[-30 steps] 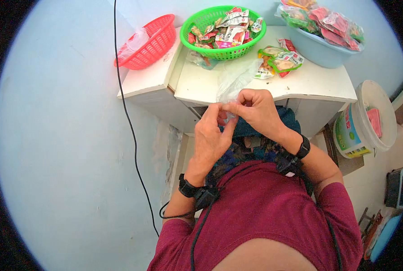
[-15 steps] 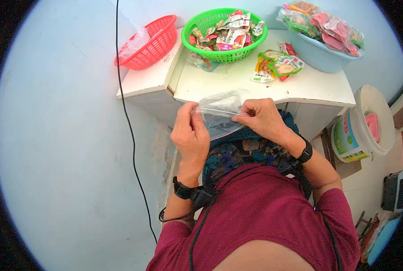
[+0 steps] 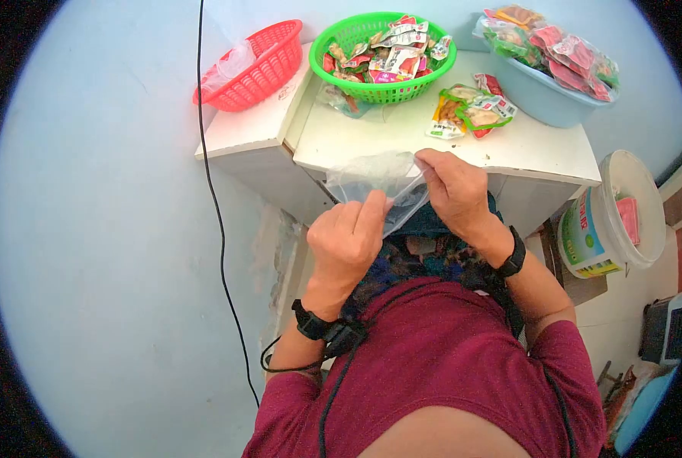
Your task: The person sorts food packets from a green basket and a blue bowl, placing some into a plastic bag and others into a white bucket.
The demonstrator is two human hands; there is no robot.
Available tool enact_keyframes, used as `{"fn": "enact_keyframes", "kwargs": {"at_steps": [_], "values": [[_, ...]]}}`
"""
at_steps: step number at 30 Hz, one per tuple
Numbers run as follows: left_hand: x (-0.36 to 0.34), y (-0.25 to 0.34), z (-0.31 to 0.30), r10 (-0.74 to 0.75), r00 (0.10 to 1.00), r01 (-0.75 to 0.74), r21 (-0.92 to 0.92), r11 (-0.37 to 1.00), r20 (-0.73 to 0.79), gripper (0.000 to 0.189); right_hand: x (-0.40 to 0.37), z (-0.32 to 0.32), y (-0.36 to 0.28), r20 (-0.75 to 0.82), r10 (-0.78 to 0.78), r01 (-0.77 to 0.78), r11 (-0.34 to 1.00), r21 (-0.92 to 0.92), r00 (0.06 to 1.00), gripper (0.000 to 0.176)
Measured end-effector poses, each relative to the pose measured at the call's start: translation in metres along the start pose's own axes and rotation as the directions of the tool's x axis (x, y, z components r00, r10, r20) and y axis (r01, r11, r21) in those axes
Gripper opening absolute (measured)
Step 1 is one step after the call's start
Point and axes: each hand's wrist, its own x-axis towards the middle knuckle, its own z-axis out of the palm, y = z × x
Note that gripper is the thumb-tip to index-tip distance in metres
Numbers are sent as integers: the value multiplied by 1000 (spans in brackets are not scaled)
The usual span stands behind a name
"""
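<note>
A clear plastic bag (image 3: pixel 373 172) is stretched between my two hands, just in front of the white table's near edge. My left hand (image 3: pixel 349 240) is closed on the bag's lower near side. The fingers of my right hand (image 3: pixel 455 187) pinch its upper right corner. Beyond the bag, several food packets (image 3: pixel 475 111) lie on the white table (image 3: pixel 356 141). Behind them stands a green basket (image 3: pixel 387 95) full of small sealed packets.
A red basket (image 3: pixel 261 76) holding clear plastic stands at the left. At the back right is a blue basin (image 3: pixel 543 95) heaped with packets. A white bucket (image 3: pixel 585 233) stands right of the table. A black cable (image 3: pixel 217 206) hangs along the wall.
My left hand has moved right and turned, knuckles up, closer to my right hand. My right hand has risen slightly with its corner of the bag. The bag now slants between them.
</note>
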Motion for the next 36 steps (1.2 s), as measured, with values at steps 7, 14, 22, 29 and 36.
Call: {"fn": "enact_keyframes", "kwargs": {"at_steps": [7, 14, 22, 29, 36], "values": [[1, -1, 0, 159, 987, -157, 68, 985, -32, 27, 0, 1, 10, -3, -148, 148, 988, -36, 989, 20], [5, -5, -27, 277, 951, -248, 192, 950, -141, 38, 34, -14, -7, -154, -366, 378, 924, 52, 918, 29], [-32, -16, 59, -64, 990, 65, -3, 998, 126, 20, -21, 27, 51, 304, -67, 104, 989, -107, 950, 12], [-21, -15, 89, -249, 964, 261, -148, 954, 94, 9, -11, 20, 46, 214, -7, 42, 986, -159, 977, 24], [0, -11, 103, -410, 907, 420, -152, 895, 92, 11, -21, 19, 47, 475, -297, 355, 934, -34, 828, 23]]}}
